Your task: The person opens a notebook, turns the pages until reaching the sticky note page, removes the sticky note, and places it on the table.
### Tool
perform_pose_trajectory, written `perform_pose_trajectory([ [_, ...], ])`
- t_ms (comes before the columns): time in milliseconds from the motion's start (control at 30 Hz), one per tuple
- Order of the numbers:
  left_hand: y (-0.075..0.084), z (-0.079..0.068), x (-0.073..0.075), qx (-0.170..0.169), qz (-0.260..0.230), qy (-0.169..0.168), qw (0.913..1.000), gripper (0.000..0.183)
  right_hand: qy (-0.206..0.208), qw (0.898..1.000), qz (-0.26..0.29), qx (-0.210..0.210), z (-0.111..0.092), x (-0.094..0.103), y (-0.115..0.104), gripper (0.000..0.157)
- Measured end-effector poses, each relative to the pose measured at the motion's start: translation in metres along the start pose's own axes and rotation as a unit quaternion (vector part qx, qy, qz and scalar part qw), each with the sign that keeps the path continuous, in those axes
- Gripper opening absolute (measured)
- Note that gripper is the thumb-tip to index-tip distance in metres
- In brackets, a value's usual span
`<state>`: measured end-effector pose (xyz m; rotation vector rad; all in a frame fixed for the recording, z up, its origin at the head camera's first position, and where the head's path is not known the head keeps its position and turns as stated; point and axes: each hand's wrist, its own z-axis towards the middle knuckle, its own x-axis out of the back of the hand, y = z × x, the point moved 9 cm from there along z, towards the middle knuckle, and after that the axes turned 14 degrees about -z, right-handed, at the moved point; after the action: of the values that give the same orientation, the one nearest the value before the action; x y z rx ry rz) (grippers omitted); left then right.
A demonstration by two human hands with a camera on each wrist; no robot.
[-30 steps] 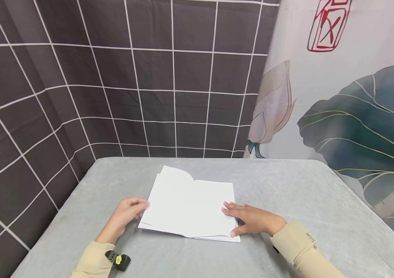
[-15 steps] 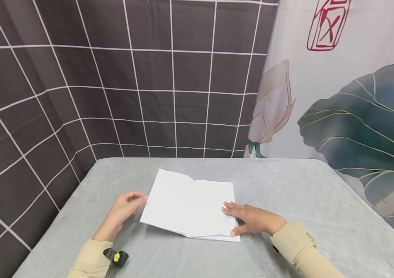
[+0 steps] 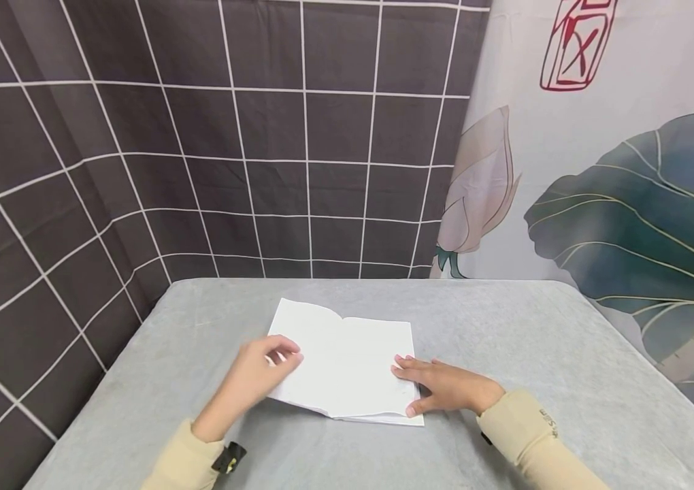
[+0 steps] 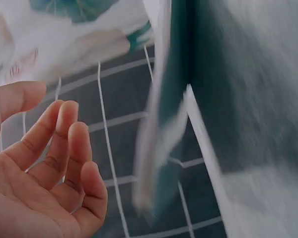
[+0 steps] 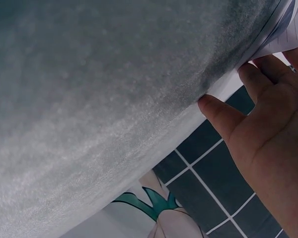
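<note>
An open notebook with white pages lies on the grey table, its left side slightly raised. My left hand is over the left page, fingers bent and thumb apart. In the left wrist view nothing is between the thumb and fingers of the left hand, and the notebook's blurred edge stands beside it. My right hand rests with spread fingers on the right page's outer edge. Faint ruled lines show on the page by the right hand in the right wrist view.
The grey cloth-covered table extends around the notebook. Behind it hangs a dark curtain with a white grid, next to a pale curtain printed with a lotus bud and leaf. A black strap device sits on my left wrist.
My left hand has moved right, from beside the notebook's left edge to over the left page. The left page has settled lower. The right hand has stayed in place.
</note>
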<state>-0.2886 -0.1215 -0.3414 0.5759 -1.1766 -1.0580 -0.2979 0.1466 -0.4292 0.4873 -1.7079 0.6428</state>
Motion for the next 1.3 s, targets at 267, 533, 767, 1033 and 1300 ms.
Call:
perform_pose_trajectory([
  [267,0.032,-0.01,-0.056,-0.101,0.116,-0.061,0.9862,0.009,-0.001,1.0,0.005,-0.001,0.001,-0.001,0.001,0.08],
  [533,0.05,-0.021,-0.102,-0.204,0.219,-0.095,0.9493,0.015,-0.002,1.0,0.003,-0.003,0.002,-0.002,0.002,0.08],
  [767,0.048,-0.026,-0.139,-0.215,0.293,-0.141,0.921,0.019,0.0,1.0,-0.005,-0.002,0.002,-0.003,0.003,0.079],
  [1033,0.047,-0.027,-0.158,-0.231,0.345,-0.145,0.8978,0.019,0.005,1.0,-0.005,0.008,0.002,-0.001,-0.001,0.079],
  [1300,0.05,-0.029,-0.167,-0.245,0.365,-0.143,0.8868,0.017,0.005,1.0,-0.004,0.005,0.001,-0.001,0.0,0.079],
])
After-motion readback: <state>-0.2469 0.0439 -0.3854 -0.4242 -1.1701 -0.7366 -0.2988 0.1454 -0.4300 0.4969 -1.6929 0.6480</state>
